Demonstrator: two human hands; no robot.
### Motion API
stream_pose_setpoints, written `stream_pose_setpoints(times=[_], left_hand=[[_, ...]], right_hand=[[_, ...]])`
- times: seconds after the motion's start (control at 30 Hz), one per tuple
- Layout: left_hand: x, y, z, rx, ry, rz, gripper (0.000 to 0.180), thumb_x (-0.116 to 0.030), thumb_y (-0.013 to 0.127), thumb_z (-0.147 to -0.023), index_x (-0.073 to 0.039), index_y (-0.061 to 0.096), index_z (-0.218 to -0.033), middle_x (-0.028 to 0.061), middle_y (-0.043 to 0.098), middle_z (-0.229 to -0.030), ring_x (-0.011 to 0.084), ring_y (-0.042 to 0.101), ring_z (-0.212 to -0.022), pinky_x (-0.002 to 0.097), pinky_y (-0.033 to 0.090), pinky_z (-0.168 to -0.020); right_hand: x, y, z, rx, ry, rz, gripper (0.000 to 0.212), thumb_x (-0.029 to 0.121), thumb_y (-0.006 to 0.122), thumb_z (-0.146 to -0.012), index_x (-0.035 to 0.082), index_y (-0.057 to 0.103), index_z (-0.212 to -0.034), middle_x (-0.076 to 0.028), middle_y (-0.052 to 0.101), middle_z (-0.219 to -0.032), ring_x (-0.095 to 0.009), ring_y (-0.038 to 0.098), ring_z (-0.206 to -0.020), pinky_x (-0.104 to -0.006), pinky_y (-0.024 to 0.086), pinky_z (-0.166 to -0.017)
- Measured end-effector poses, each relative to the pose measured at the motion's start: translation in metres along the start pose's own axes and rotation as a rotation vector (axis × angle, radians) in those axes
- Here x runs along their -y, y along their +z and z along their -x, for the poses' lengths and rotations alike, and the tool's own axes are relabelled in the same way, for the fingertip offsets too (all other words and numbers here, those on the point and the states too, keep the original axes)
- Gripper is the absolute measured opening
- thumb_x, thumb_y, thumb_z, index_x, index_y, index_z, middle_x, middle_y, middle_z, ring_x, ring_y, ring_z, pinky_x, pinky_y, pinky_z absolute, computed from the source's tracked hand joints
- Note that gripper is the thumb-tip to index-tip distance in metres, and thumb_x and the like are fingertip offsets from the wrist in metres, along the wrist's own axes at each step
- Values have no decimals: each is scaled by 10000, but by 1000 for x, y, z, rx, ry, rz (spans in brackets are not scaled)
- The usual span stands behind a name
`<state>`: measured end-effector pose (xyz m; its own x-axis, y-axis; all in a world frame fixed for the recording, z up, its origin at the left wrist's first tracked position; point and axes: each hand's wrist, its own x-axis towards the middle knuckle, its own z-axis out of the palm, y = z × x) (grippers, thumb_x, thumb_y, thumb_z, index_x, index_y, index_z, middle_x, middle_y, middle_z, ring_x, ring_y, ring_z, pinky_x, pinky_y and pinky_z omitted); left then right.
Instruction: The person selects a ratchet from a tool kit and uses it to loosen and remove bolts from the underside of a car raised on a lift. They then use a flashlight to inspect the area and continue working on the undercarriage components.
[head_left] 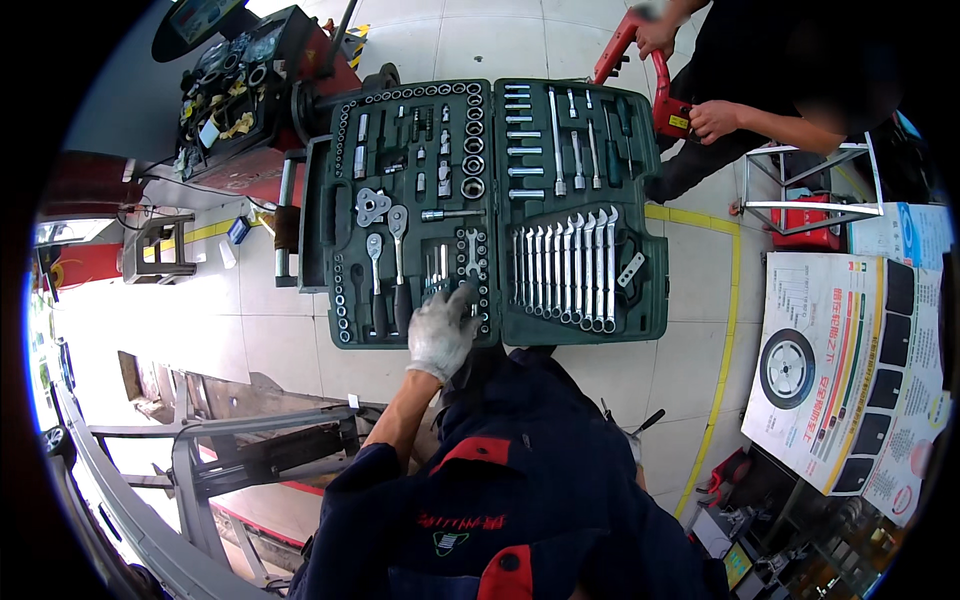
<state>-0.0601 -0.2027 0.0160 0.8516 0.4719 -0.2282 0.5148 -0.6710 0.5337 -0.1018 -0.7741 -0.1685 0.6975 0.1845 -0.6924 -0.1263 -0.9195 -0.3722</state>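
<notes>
**Gloved left hand (441,337) over a well-stocked tool case (645,320)**

The green tool case lies open in front of the person, and the left hand's fingers bend over small sockets (483,292) near its hinge; whether they grasp one or merely rest there, I cannot tell. The right hand (636,446) is a pale sliver past the jacket (560,440), by a black-handled tool (650,421); its grip is also unclear.

The likeliest slip is a dropped or misplaced socket: the pieces sit close together, and thick glove fabric would dull the touch. A snagged cuff could also unseat the small wrench (473,265) just above (a minor nuisance, but easily done).

The left half holds large sockets (473,165), ratchets (398,225) and bits (443,262) in moulded recesses. The right half carries a graded row of combination wrenches (587,265) below long extension bars (557,145).
</notes>
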Motion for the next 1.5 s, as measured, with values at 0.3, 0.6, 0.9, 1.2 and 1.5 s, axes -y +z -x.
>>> stream_pose_setpoints(times=[0.3, 0.6, 0.9, 1.2, 1.5], left_hand=[[-106, -268, 38, -772, 955, 733, 517, -72, 874, -760, -8, 694, -1241, 54, 716, -1009, 88, 638, -880, 267, 525, -752], [-110, -270, 31, -796, 1179, 858, 440, -75, 824, -808, -7, 698, -1224, 65, 719, -1048, 110, 651, -924, 276, 529, -796], [-101, -320, 4, -780, 1294, 963, 365, -78, 774, -856, -6, 701, -1207, 75, 721, -1087, 132, 665, -969, 285, 533, -840], [-73, -317, -6, -907, 1250, 809, 296, -81, 724, -905, -5, 704, -1190, 85, 724, -1126, 154, 679, -1014, 295, 536, -883], [-29, -362, -13, -1313, 1216, 585, 237, -84, 673, -953, -3, 708, -1173, 96, 727, -1165, 175, 693, -1059, 304, 540, -927]], right_hand=[[-8, -25, -37, 7, -112, 202, 359, 344, 636, -916, 154, 701, -1214, -197, 743, -1018, -394, 715, -905, -489, 557, -800], [86, -96, -55, 138, -93, 533, 592, 169, 621, -910, 174, 526, -1494, -182, 747, -959, -313, 722, -849, -446, 570, -791], [192, -119, -122, -40, 68, 46, 503, 231, 617, -934, 200, 586, -1435, -132, 757, -918, -274, 735, -801, -431, 578, -730], [44, -61, -47, 20, -165, 295, 447, 260, 618, -935, 203, 641, -1378, -101, 767, -899, -255, 747, -767, -414, 591, -697], [101, -53, -2, -144, 97, -119, 355, 293, 720, -879, 6, 740, -1087, -111, 700, -756, -216, 668, -626, -367, 527, -579]])
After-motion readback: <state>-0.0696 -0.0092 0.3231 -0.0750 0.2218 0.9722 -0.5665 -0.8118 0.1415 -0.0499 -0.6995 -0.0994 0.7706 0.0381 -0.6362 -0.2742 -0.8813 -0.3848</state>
